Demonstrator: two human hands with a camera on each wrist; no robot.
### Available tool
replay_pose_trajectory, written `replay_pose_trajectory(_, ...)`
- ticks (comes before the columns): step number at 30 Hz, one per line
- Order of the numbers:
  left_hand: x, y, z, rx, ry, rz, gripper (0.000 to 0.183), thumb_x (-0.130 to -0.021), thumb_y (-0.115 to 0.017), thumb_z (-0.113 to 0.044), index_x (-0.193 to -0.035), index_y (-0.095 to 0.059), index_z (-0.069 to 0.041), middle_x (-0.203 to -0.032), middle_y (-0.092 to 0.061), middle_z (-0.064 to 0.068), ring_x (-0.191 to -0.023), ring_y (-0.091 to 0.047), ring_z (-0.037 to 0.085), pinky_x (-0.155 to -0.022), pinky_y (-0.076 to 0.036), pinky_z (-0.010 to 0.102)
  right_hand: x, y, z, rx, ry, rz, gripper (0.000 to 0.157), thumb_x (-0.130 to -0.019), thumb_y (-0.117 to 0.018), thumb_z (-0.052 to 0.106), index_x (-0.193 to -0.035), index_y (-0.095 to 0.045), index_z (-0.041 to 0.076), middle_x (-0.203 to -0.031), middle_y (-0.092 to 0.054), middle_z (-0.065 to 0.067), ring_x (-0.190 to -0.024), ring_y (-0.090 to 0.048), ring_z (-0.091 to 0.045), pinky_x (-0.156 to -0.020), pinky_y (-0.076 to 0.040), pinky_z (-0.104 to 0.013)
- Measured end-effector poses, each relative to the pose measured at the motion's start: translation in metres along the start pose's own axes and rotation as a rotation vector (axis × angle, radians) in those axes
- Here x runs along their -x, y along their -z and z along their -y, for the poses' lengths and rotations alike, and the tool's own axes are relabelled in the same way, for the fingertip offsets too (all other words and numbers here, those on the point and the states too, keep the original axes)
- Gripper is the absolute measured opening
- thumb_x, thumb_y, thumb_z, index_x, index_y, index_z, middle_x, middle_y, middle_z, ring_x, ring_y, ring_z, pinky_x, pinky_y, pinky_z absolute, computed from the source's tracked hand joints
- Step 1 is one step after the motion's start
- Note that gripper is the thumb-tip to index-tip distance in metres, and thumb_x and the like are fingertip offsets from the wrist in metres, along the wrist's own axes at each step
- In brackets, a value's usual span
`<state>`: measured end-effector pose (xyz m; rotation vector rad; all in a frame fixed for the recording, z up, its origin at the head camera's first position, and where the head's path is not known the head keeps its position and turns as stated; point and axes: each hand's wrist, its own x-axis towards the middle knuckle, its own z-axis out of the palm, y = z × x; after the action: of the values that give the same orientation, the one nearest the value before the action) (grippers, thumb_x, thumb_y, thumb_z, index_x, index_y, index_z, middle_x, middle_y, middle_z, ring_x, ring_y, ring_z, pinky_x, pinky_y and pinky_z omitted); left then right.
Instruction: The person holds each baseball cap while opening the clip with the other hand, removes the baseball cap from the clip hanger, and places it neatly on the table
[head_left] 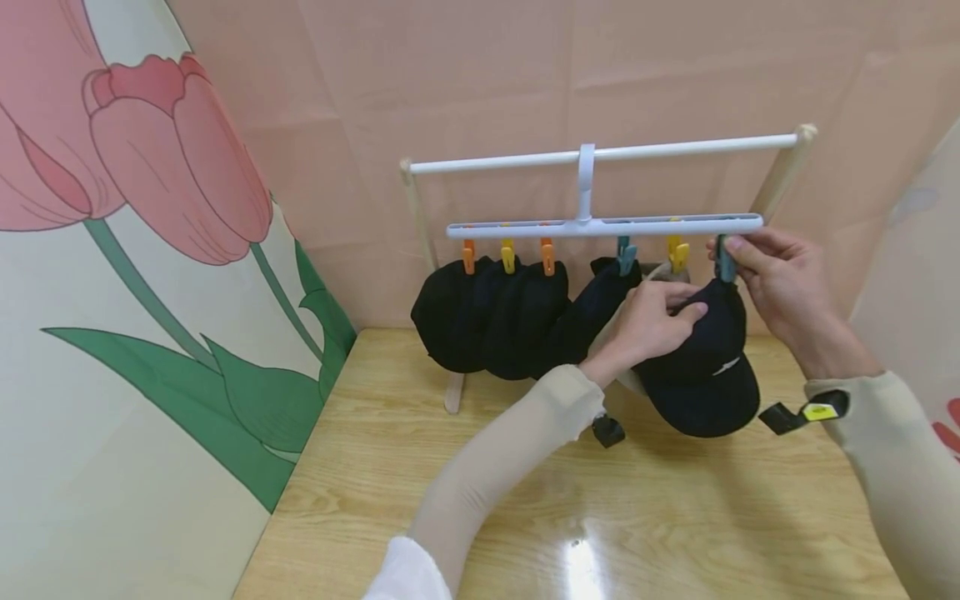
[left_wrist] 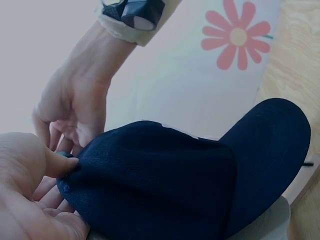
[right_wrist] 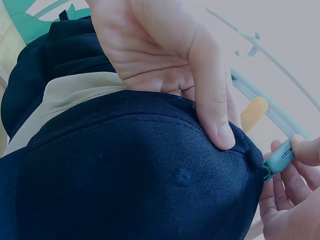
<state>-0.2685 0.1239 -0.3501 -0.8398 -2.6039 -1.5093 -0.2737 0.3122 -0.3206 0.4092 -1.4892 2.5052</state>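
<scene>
A dark baseball cap (head_left: 701, 392) hangs brim down at the right end of a pale blue hanger (head_left: 525, 229). My left hand (head_left: 648, 321) pinches the cap's upper edge, thumb on the outside of the crown (right_wrist: 150, 165) in the right wrist view. Between thumb and fingers my right hand (head_left: 787, 279) holds a teal clip (head_left: 725, 260), whose lower end meets the cap's top edge. In the left wrist view the cap (left_wrist: 165, 185) covers most of that clip. Whether its jaws grip the fabric cannot be told.
Several dark caps (head_left: 450, 317) hang from orange, yellow and teal clips on the hanger's left and middle. A beige cap (right_wrist: 75, 95) hangs just behind the held one. The hanger hooks over a white rod (head_left: 487, 162) on a wooden stand, above a wood-grain table (head_left: 360, 467).
</scene>
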Motion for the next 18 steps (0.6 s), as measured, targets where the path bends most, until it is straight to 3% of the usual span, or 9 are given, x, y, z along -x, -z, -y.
replay_pose_trajectory(12, 0.006, 0.0, 0.001, 0.05, -0.047, 0.006, 0.029, -0.106, -0.069, -0.021, -0.133, -0.076, -0.014, -0.129, -0.077, -0.009, -0.114, -0.069, -0.007, -0.091, -0.05, 0.005, 0.002, 0.001, -0.003, -0.021, 0.028, 0.036, 0.027, -0.1, -0.065, -0.008, -0.125, -0.074, -0.009, -0.103, -0.082, -0.015, -0.096, -0.08, -0.021, -0.085, -0.063, -0.025)
replay_pose_trajectory(18, 0.011, -0.002, 0.0, 0.07, -0.029, 0.012, 0.029, -0.106, -0.069, -0.022, -0.133, -0.075, -0.014, -0.131, -0.076, -0.009, -0.115, -0.069, -0.006, -0.091, -0.051, 0.006, 0.003, 0.003, -0.005, -0.026, 0.045, 0.073, 0.028, -0.101, -0.063, -0.009, -0.127, -0.072, -0.01, -0.106, -0.082, -0.015, -0.099, -0.08, -0.021, -0.085, -0.063, -0.025)
